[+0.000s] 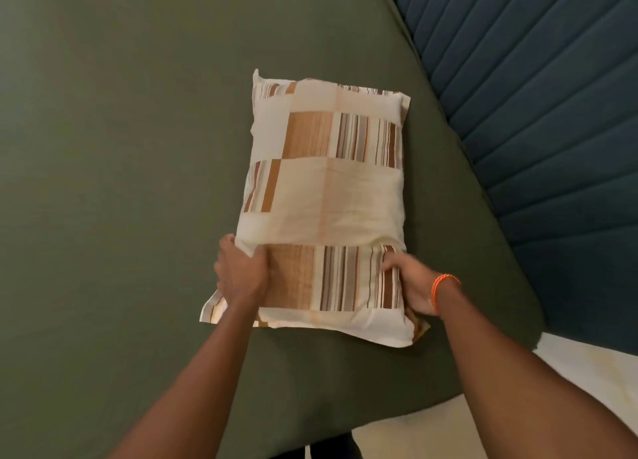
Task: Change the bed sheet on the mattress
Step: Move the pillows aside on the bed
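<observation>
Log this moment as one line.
stage: pillow placement | left hand: grips striped cream-and-brown pillow | right hand: grips same pillow | pillow: lying on olive-green bed sheet

Green-sheeted mattress (121,182) carries one striped pillow (328,196).

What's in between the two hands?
In the head view, the striped near end of the pillow lies between the left hand and right hand, which grip its sides.
</observation>
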The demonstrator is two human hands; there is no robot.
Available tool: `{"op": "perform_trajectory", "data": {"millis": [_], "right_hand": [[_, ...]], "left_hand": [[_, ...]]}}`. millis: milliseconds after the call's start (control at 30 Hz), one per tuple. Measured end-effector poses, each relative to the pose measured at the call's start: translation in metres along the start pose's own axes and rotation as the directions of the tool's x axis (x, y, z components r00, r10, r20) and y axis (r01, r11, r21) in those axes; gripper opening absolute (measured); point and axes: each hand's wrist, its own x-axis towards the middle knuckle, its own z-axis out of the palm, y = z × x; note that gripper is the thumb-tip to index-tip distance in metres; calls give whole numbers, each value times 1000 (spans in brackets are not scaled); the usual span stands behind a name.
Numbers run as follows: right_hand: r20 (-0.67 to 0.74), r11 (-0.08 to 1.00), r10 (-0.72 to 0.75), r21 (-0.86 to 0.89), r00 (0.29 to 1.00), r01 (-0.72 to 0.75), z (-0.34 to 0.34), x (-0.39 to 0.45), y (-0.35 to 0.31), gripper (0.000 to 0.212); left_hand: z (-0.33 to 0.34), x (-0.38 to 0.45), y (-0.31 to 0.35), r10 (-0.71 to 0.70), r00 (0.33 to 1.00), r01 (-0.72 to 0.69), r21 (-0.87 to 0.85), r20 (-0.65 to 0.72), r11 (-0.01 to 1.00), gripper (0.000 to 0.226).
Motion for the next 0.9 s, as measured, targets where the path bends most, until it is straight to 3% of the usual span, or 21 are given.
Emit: {"op": "perform_trajectory", "data": {"millis": [67, 133, 167, 200, 267, 333, 400, 567, 733, 900], "right_hand": [[-172, 966, -193, 140, 966, 217, -1, 18, -17, 70], [-331, 913, -304, 168, 894, 372, 4, 29, -32, 108], [-401, 903, -316, 152, 860, 402, 9, 33, -37, 112], [-441, 900, -337, 110, 832, 423, 15, 35, -42, 104], [-446, 903, -381, 9, 810, 429, 24, 38, -54, 66], [-456, 894, -407, -19, 792, 448, 34, 30, -66, 36], [-491, 871, -433, -12, 756, 490, 41, 11, -74, 20], [-564, 810, -494, -20, 662, 587, 54, -55, -76, 19], [-445, 808, -545, -50, 711, 588, 80, -128, -80, 18], [-279, 782, -620, -144, 733, 606, 128, -186, -100, 30]], "left_hand": [[9, 21, 4, 62, 998, -63, 40, 30, 997, 79], [15, 37, 17, 103, 988, -97, -63, 114, 993, 96], [16, 45, 23, 102, 983, -80, -144, 151, 986, 100], [13, 51, 33, 79, 980, -36, -228, 180, 973, 103], [1, 60, 55, -17, 972, 105, -372, 232, 922, 102], [-12, 60, 67, -21, 953, 165, -457, 303, 874, 74], [-27, 45, 75, 2, 945, 164, -477, 328, 864, 51], [-74, -12, 65, -3, 946, 187, -538, 325, 822, 31], [-139, -73, 47, -50, 966, 203, -621, 254, 757, 35], [-218, -107, 32, -143, 974, 223, -679, 173, 700, 46]]}}
